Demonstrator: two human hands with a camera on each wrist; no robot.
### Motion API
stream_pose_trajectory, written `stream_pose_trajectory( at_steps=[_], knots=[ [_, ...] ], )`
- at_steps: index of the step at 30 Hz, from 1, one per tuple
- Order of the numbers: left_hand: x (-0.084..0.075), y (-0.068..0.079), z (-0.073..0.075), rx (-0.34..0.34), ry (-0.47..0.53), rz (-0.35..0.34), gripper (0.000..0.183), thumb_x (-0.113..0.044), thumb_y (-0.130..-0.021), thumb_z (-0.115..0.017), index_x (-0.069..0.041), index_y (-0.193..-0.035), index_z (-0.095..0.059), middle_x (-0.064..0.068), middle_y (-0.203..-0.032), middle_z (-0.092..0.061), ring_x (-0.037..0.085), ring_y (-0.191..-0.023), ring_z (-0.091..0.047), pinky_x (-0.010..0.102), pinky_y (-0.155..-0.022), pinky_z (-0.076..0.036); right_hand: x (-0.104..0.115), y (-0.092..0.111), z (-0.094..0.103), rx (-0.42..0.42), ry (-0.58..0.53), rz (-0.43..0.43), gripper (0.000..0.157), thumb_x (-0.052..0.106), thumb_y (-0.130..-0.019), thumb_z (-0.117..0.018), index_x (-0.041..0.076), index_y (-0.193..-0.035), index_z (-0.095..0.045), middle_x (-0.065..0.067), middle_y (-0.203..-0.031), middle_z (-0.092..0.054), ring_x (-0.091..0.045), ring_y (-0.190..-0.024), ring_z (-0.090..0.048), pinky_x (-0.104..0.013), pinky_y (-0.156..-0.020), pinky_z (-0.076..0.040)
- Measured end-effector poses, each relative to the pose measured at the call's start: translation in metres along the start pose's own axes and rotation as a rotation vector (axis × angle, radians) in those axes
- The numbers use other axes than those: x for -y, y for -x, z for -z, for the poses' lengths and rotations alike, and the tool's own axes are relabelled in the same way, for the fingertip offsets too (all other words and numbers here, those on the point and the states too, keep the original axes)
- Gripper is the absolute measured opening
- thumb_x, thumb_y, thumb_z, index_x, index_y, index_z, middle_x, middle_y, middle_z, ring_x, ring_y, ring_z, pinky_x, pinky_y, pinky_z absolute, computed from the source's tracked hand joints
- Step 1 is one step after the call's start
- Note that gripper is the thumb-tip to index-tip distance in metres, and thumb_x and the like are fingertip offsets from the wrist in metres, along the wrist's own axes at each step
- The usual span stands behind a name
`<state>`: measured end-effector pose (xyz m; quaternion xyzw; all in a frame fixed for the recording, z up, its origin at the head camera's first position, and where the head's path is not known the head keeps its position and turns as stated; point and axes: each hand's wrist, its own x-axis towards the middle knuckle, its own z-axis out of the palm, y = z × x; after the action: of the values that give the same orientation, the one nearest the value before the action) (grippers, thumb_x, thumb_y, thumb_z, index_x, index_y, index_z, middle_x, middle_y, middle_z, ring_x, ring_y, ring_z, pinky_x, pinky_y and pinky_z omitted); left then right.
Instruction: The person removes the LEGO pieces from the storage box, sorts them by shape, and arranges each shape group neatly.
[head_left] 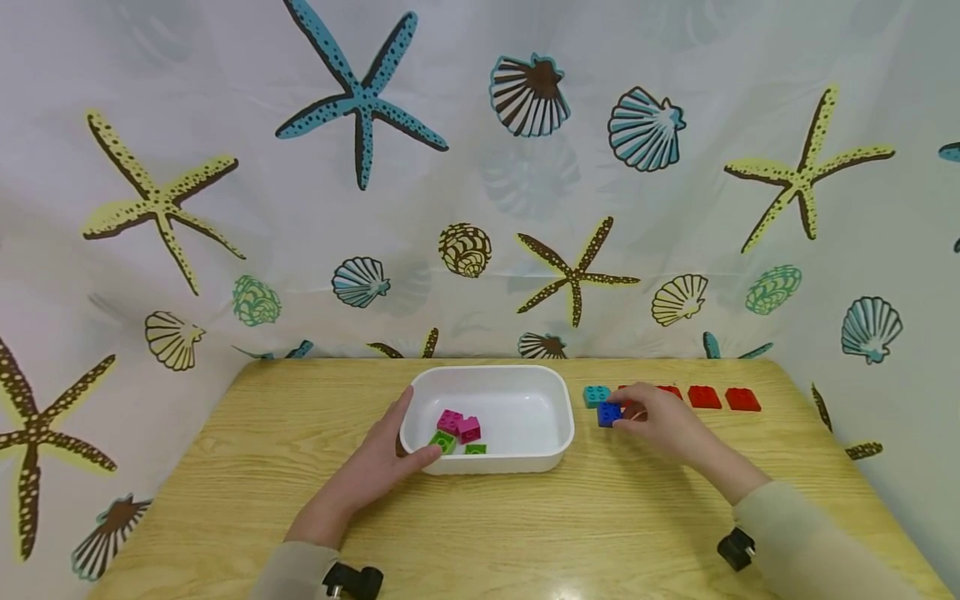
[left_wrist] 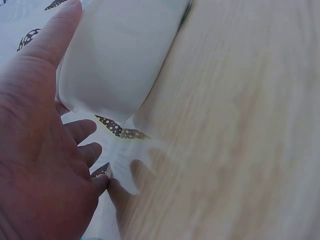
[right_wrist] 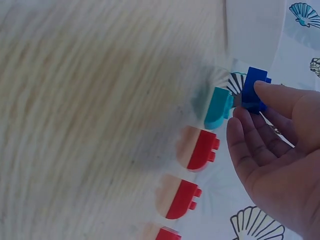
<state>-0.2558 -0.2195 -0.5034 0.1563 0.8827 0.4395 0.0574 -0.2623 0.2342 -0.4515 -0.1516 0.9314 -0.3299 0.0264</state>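
Note:
My right hand [head_left: 663, 421] pinches a blue toy brick [head_left: 609, 414] between thumb and fingertips. In the right wrist view the blue brick [right_wrist: 253, 90] is held up past a teal brick [right_wrist: 218, 107], its studs facing away from the table. The teal brick [head_left: 596, 396] starts a row that continues to the right with several red bricks [head_left: 704, 397]; my fingers partly cover the nearest red ones. My left hand [head_left: 378, 458] rests at the left end of a white tray [head_left: 491, 465], thumb at the front rim and index finger along the side, other fingers loose.
Inside the tray lie pink bricks [head_left: 469, 430] and green bricks [head_left: 444, 442], gathered at its left end. The wooden table [head_left: 480, 533] stretches in front of the tray. Behind it hangs a white curtain [head_left: 480, 183] with starfish and shell prints.

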Motion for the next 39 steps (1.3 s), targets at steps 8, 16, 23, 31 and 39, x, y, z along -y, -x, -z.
stream_pose_trajectory(
  at_steps=[8,16,23,31,39],
  knots=[
    [-0.002,0.000,0.000,-0.001,-0.017,-0.004,0.112,-0.045,-0.104,-0.078,-0.007,-0.178,-0.002,0.020,-0.184,-0.007,0.045,-0.168,-0.009,0.063,-0.131,-0.017,-0.008,-0.005,-0.010,0.046,-0.003,-0.029,0.031,0.008,-0.102,-0.080,0.003,-0.133,-0.076,-0.010,-0.123,-0.074,-0.026,-0.107,-0.070,-0.049,-0.098,-0.062],
    [-0.001,-0.001,-0.001,0.000,-0.010,-0.009,0.113,-0.045,-0.104,-0.078,-0.008,-0.178,-0.002,0.020,-0.184,-0.007,0.045,-0.168,-0.009,0.063,-0.131,-0.017,-0.010,-0.009,-0.014,0.072,0.017,-0.032,0.032,0.009,-0.102,-0.080,0.003,-0.133,-0.076,-0.010,-0.120,-0.075,-0.027,-0.106,-0.072,-0.050,-0.098,-0.062],
    [0.001,-0.002,-0.002,-0.001,-0.003,-0.007,0.113,-0.044,-0.104,-0.079,-0.008,-0.178,-0.002,0.019,-0.184,-0.007,0.044,-0.168,-0.010,0.063,-0.131,-0.017,-0.009,-0.009,-0.016,0.091,0.024,-0.066,0.033,0.012,-0.102,-0.082,0.006,-0.134,-0.077,-0.007,-0.118,-0.075,-0.024,-0.105,-0.069,-0.049,-0.098,-0.062],
    [0.003,-0.002,-0.002,-0.002,-0.006,-0.004,0.113,-0.046,-0.104,-0.078,-0.008,-0.178,-0.001,0.018,-0.184,-0.006,0.044,-0.168,-0.009,0.063,-0.130,-0.018,-0.010,-0.008,-0.019,0.110,0.016,-0.048,0.032,0.013,-0.101,-0.083,0.006,-0.132,-0.077,-0.005,-0.116,-0.075,-0.022,-0.103,-0.067,-0.049,-0.099,-0.061],
    [0.000,0.000,-0.001,0.004,-0.010,0.011,0.114,-0.047,-0.104,-0.078,-0.010,-0.178,-0.001,0.018,-0.184,-0.006,0.045,-0.168,-0.010,0.063,-0.129,-0.021,-0.010,-0.008,-0.020,0.114,0.014,-0.043,0.032,0.013,-0.101,-0.083,0.006,-0.132,-0.077,-0.004,-0.118,-0.074,-0.022,-0.104,-0.067,-0.050,-0.101,-0.060]
  ],
)
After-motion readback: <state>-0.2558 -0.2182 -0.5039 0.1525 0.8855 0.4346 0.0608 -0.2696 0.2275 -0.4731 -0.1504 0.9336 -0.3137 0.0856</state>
